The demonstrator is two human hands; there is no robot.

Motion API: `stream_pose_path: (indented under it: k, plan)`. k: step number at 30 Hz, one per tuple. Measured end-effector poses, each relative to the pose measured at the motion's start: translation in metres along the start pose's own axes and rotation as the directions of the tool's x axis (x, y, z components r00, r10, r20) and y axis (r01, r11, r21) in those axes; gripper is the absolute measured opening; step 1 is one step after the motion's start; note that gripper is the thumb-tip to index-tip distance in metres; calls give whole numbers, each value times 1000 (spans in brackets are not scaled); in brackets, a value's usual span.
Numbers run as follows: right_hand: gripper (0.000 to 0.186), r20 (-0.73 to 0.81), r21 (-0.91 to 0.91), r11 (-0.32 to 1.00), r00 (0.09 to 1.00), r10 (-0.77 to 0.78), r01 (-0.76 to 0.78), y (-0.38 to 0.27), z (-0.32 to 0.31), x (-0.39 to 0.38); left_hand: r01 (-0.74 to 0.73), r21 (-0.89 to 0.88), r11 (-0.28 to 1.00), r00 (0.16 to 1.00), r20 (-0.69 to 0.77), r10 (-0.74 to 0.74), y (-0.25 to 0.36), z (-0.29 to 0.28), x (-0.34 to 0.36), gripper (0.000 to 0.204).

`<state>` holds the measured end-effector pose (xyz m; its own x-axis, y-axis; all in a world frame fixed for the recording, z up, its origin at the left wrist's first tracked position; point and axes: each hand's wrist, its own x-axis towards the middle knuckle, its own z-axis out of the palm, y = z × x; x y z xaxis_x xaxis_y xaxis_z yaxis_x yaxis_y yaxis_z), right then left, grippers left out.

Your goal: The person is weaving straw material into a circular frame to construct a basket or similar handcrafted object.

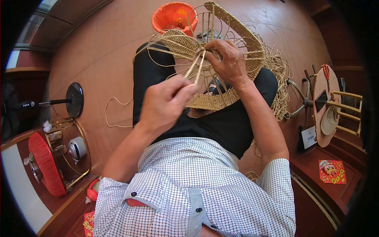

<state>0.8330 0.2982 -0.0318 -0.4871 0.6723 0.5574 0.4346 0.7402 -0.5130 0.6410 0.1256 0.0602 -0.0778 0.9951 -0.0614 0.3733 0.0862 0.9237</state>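
Observation:
A partly woven wicker piece (212, 101), with bare curved ribs and bands of tan cord, rests between my knees. My left hand (166, 102) is closed on two pale strands of cord (199, 68), held taut from the middle of the piece. Above it, my right hand (228, 63) grips the piece where the ribs meet, thumb and fingers closed around that spot; the exact point under the fingers is hidden. A fan-shaped woven section (177, 39) sits just left of my right hand.
An orange bucket (167, 19) stands beyond the piece. Loose cord (278, 75) is piled at my right, near a round board (327, 134) with red-handled scissors (326, 73) and a wooden stool (347, 112). At left are a black round base (75, 98) and a low cart (79, 158).

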Motion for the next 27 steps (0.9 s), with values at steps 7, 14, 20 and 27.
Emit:
stream_pose_path:
  k: [7,14,20,27]
  plan:
    - [15,-73,6,999,996,48,-48,1,3,2,187,230,955,894,-442,-69,-54,-203,-71,31]
    - [18,-73,28,998,996,52,-50,1,10,1,669,271,692,395,-918,-23,-155,-504,-257,67]
    - [16,-79,23,999,996,50,-48,4,9,-1,979,-197,52,-203,-969,139,-92,-558,-329,67]
    - [13,-75,84,996,997,-32,39,-4,9,6,499,549,670,691,-719,75,-173,-476,-169,37]
